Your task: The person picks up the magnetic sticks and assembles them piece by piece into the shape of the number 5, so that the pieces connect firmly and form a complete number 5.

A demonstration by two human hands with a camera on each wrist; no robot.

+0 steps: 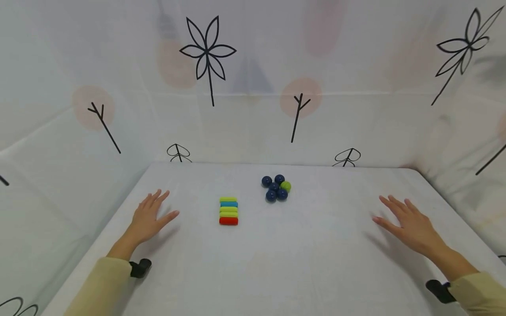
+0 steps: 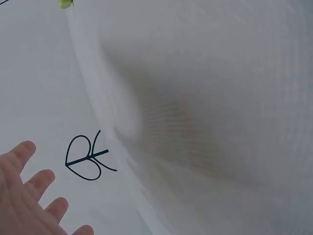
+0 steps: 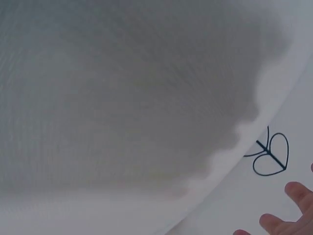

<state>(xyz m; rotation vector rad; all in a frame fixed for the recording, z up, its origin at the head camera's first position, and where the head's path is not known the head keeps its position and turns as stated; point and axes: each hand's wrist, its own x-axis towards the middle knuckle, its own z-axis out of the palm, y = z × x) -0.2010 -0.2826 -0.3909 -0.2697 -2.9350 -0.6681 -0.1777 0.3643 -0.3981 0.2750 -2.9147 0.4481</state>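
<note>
Several dark blue balls point(image 1: 271, 195) and one green ball point(image 1: 286, 186) sit bunched together near the back middle of the white table. Left of them, short coloured rods lie stacked in a column: yellow-green rods point(image 1: 228, 209), a blue rod point(image 1: 229, 204) and a red rod point(image 1: 228, 221) at the near end. My left hand point(image 1: 148, 220) is at the table's left side, fingers spread, holding nothing; the rods are the nearest objects to it. Over on the right side, my right hand point(image 1: 414, 228) also has its fingers spread and holds nothing, well apart from the balls.
A white table point(image 1: 276, 272) lies under both hands, which cast shadows on it. Pale fabric walls point(image 1: 245, 123) printed with flowers and twigs stand behind it and at both sides. Each wrist carries a black device point(image 1: 140, 267).
</note>
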